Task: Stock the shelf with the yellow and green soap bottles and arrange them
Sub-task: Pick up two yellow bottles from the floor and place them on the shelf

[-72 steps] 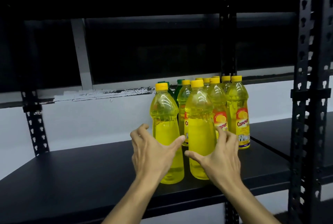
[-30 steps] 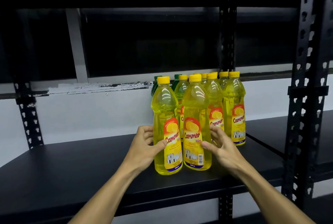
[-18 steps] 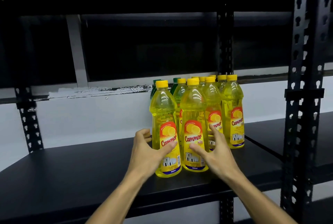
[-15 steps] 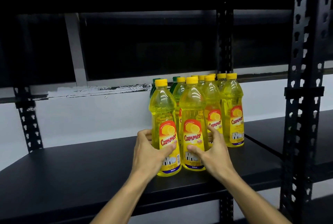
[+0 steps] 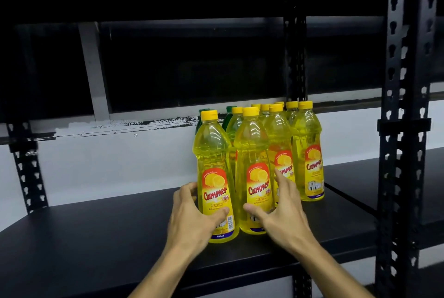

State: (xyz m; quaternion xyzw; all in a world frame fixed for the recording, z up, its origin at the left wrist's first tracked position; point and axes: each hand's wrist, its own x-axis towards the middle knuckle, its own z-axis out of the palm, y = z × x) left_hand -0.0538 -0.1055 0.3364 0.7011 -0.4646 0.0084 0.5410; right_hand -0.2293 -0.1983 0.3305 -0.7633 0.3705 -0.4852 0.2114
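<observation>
Several yellow soap bottles with yellow caps and red-yellow labels stand upright in a cluster on the black shelf board [image 5: 96, 237]. My left hand [image 5: 192, 216] wraps the lower part of the front-left yellow bottle [image 5: 215, 173], thumb across its label. My right hand [image 5: 281, 211] holds the neighbouring front yellow bottle [image 5: 252, 168], thumb on its label and fingers around its right side. Both labels face me. Behind the cluster, two green-capped bottles [image 5: 228, 115] are mostly hidden. The rightmost yellow bottle [image 5: 310, 153] stands apart from my hands.
A black perforated upright post [image 5: 403, 129] rises at the right front. Another post [image 5: 295, 62] stands behind the bottles. A second shelf board [image 5: 360, 177] continues to the right. The shelf surface left of the bottles is bare black board. A white wall lies behind.
The two front bottles were turned so their labels face me, then slid a little back toward the cluster. Both hands stay wrapped around them.
</observation>
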